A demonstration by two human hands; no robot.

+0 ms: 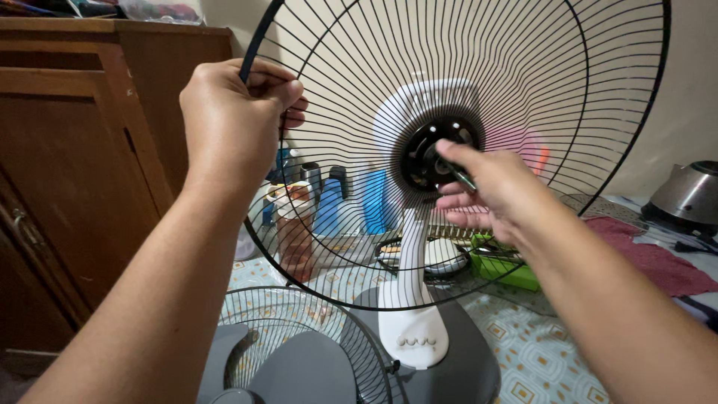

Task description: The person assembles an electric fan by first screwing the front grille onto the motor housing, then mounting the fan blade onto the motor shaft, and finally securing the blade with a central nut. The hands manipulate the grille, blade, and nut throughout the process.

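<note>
A patterned tablecloth [538,352] carries a grey fan base [456,359], a green box [501,265], a kettle [688,194].

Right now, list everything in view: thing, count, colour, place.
fan guard: one, black wire, held upright at centre
fan stand: one, white neck on a grey base, behind the guard
second guard: one, grey wire, lying flat at bottom centre
fan blade: one, grey, bottom centre by the flat guard
screwdriver: one, dark shaft, at the guard's hub
cabinet: one, brown wood, left
bottles and jars: several, blue, silver and orange, seen through the guard
green tray: one, right of the stand
kettle: one, silver, far right
red cloth: one, right
left hand: grips the guard's rim
right hand: holds the screwdriver
</note>
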